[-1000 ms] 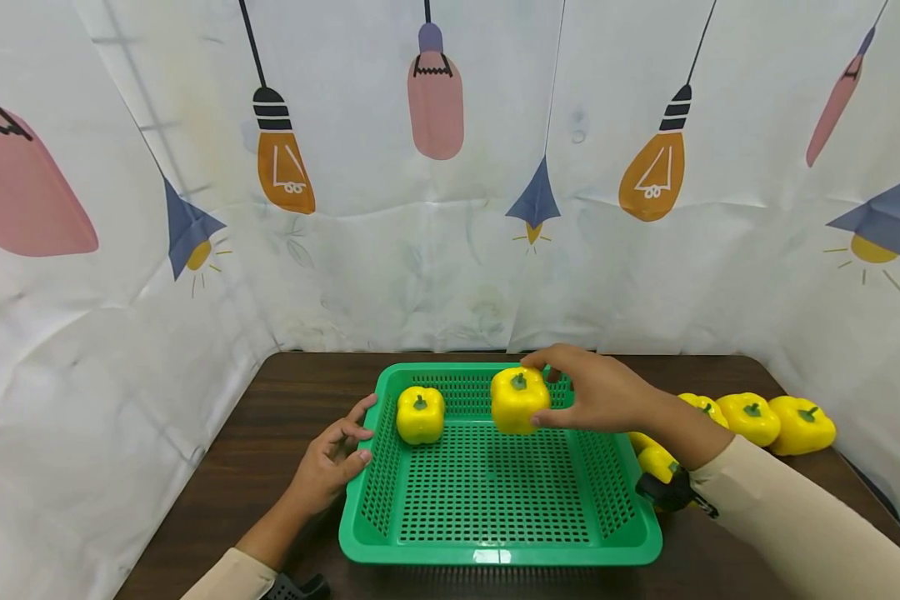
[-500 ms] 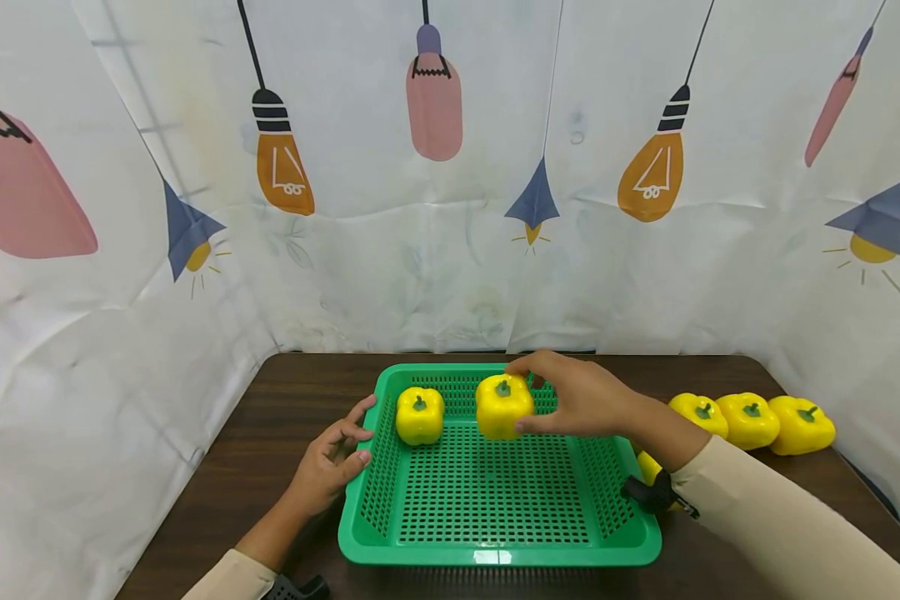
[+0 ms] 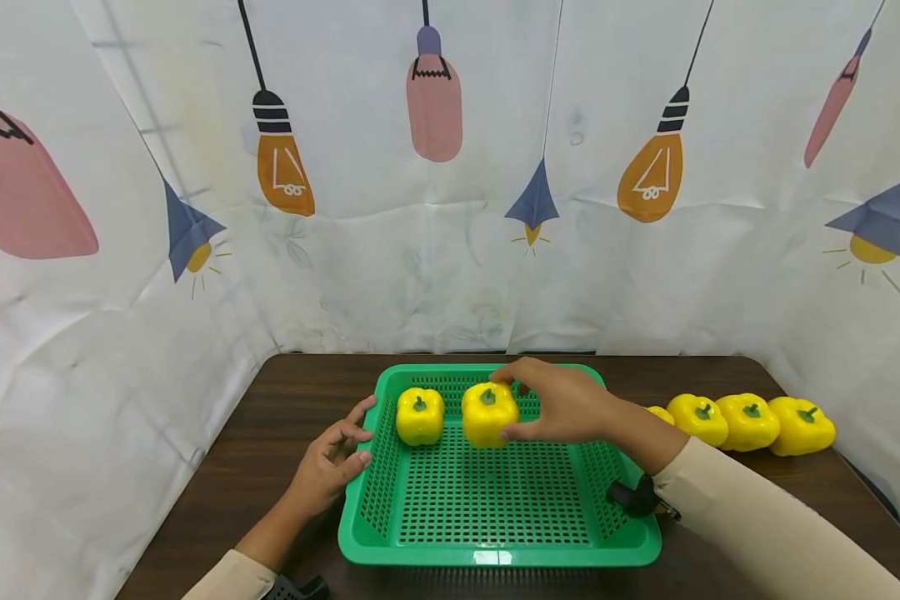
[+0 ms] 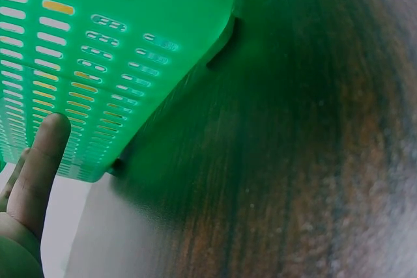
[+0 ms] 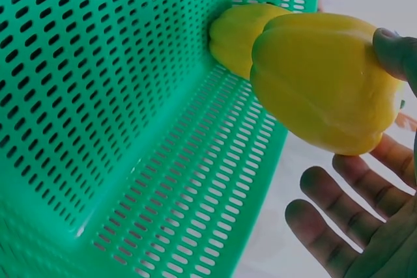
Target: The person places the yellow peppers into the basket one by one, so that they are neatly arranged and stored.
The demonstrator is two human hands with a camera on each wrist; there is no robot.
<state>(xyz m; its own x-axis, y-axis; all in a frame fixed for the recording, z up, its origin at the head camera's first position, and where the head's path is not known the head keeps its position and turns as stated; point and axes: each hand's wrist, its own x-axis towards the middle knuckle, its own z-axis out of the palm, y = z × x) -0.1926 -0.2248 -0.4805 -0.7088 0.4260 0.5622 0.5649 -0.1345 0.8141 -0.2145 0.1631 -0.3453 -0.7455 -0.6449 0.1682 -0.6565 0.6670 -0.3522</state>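
Observation:
A green perforated basket (image 3: 495, 554) stands on the dark wooden table. My right hand (image 3: 562, 404) pinches a yellow bell pepper (image 3: 487, 417) between thumb and fingers, over the back part of the basket. In the right wrist view the held pepper (image 5: 319, 83) shows its smooth side, thumb on top and fingertips underneath. Inside the basket's back left corner sits another yellow bell pepper (image 3: 420, 417), stem up. My left hand (image 3: 326, 467) rests at the basket's left rim with relaxed fingers. From the left wrist, a finger (image 4: 45, 167) lies against the basket's slotted side wall.
Several yellow bell peppers (image 3: 750, 421) lie in a row on the table to the right of the basket, some partly hidden behind the right forearm. A white curtain (image 3: 450, 275) with printed lamps hangs behind the table (image 3: 247, 467).
My right hand has carried the held bell pepper leftward and slightly lower, closer to the pepper in the corner. The left hand and basket have stayed in place.

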